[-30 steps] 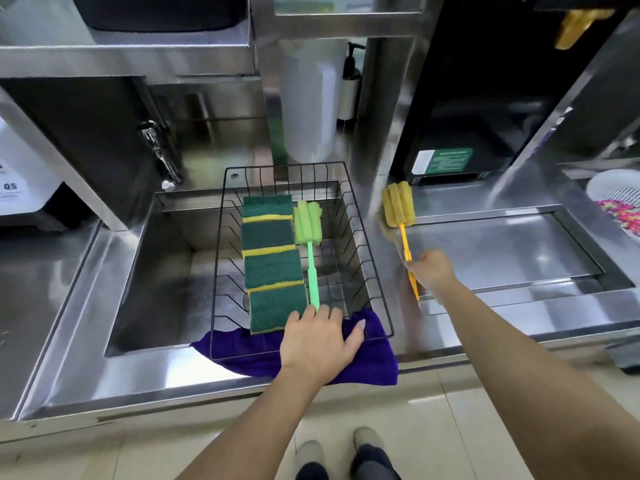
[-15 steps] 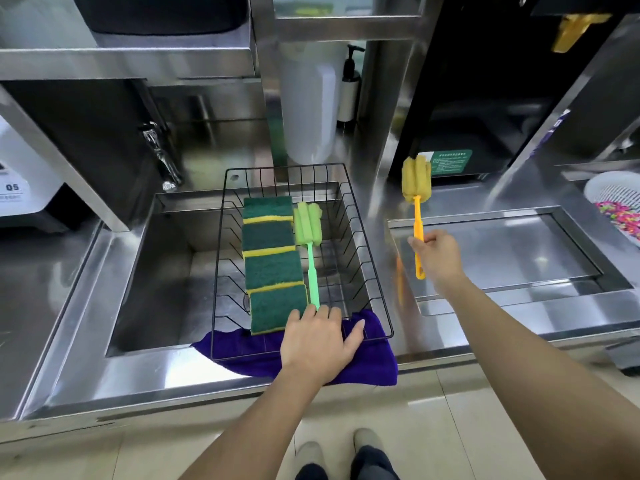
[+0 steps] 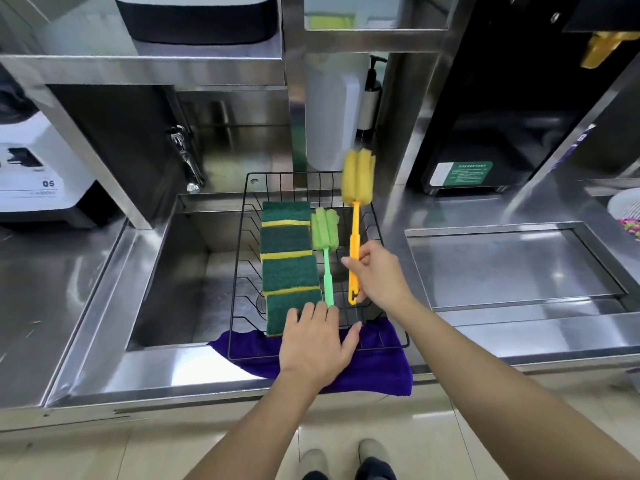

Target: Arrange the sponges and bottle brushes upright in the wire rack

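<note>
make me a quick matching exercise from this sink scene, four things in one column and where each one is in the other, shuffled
Things
1. yellow bottle brush
2. green bottle brush
3. purple cloth
4. green scouring sponges

Places
A. standing in a row along the left part of the wire rack
B. spread under the rack's near edge
C. held over the rack in the right hand
D. lying in the rack, its handle end at the left hand

Pairs: 1-C, 2-D, 3-B, 4-A
</note>
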